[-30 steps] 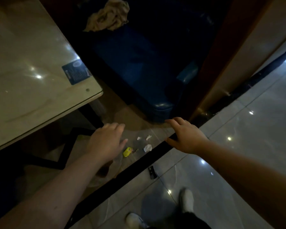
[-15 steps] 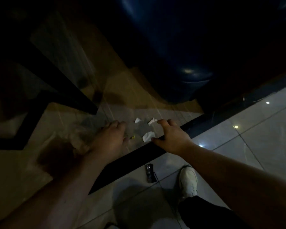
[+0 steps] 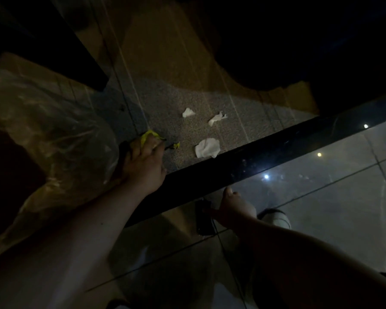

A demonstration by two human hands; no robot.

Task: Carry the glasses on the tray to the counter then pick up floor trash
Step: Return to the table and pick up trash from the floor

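Trash pickup is underway: left hand (image 3: 143, 159) pinches the yellow wrapper (image 3: 151, 134) on the carpet, beside the black floor strip (image 3: 265, 157). Right hand (image 3: 234, 208) hovers low by a dark object (image 3: 204, 221) (can't tell its grip). Three white tissue scraps (image 3: 207, 148) remain; no tray visible.

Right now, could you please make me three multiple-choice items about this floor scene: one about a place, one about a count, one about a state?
1. Where does the small dark object lie?
A. on the grey carpet
B. on the glossy tile, beside the right hand
C. inside the plastic bag

2. How many white paper scraps lie on the carpet?
A. one
B. three
C. five

3. What are the left hand fingers doing?
A. touching the yellow wrapper
B. holding a glass
C. resting on a shoe

Answers:
1 B, it sits on the tile below the black strip.
2 B, scraps show at and.
3 A, the fingertips cover the wrapper next to the clear plastic bag.
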